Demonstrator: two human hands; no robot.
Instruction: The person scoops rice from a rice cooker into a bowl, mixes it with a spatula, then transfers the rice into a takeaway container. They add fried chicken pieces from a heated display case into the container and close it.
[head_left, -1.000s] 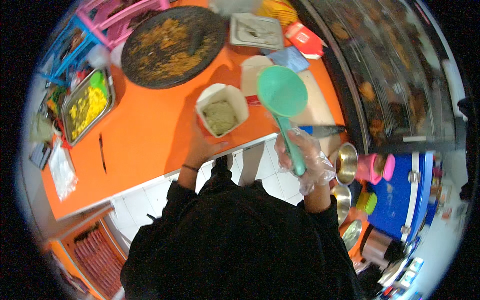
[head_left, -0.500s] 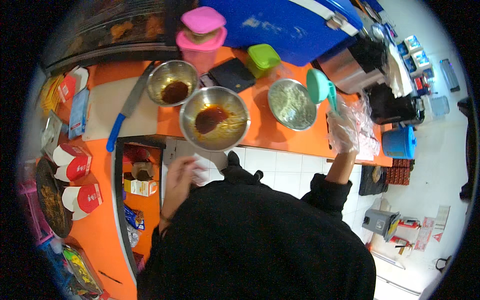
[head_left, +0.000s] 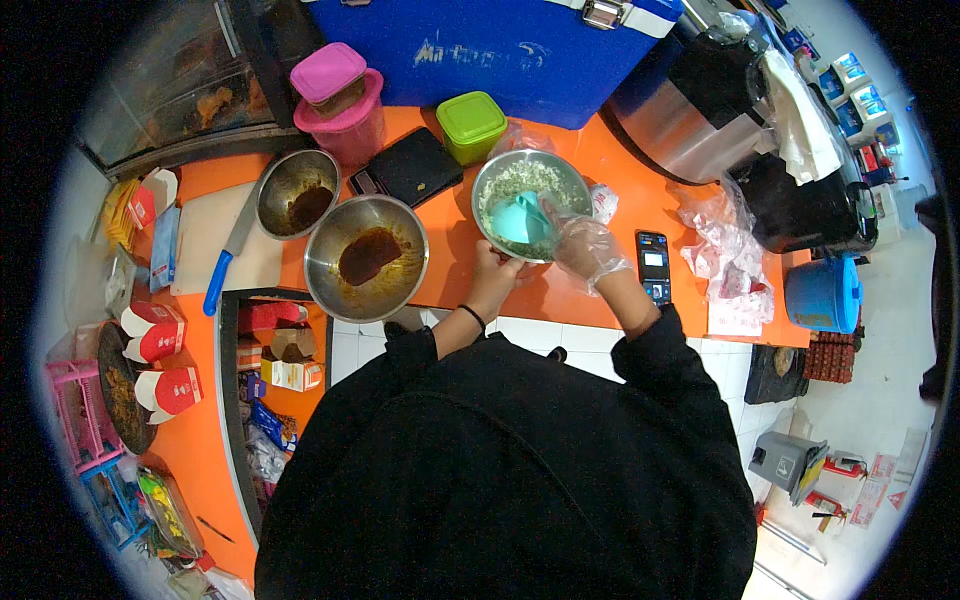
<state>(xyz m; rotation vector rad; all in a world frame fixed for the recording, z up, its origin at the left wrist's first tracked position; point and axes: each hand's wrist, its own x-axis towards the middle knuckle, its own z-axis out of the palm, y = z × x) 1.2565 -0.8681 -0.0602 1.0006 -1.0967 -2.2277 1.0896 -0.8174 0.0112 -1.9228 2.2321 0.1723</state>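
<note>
My right hand (head_left: 582, 248), in a clear plastic glove, is closed on the handle of a teal scoop (head_left: 520, 220). The scoop's cup rests down in a metal bowl (head_left: 484, 184) of pale, greenish-white crumbly food (head_left: 525, 178). At the bowl's near rim, my left hand (head_left: 493, 280) is bare and grips the edge, thumb toward the rim; its other fingers are partly hidden beneath the bowl. To the left stand two more metal bowls: a larger one (head_left: 322, 265) with dark red-brown sauce (head_left: 370, 256) and a smaller one (head_left: 268, 185) with dark brown contents.
A knife (head_left: 232, 245) with a blue handle lies on a cutting board (head_left: 195, 240). Behind the bowls are a black scale (head_left: 415, 168), a green-lidded box (head_left: 471, 120), a pink tub (head_left: 345, 125) and a blue cooler (head_left: 480, 60). Rightward lie a phone (head_left: 654, 265) and crumpled plastic (head_left: 715, 240).
My right hand has brought the scoop left and down into the bowl of crumbly food. My left hand has moved right and forward onto that bowl's rim. The whole view has shifted.
</note>
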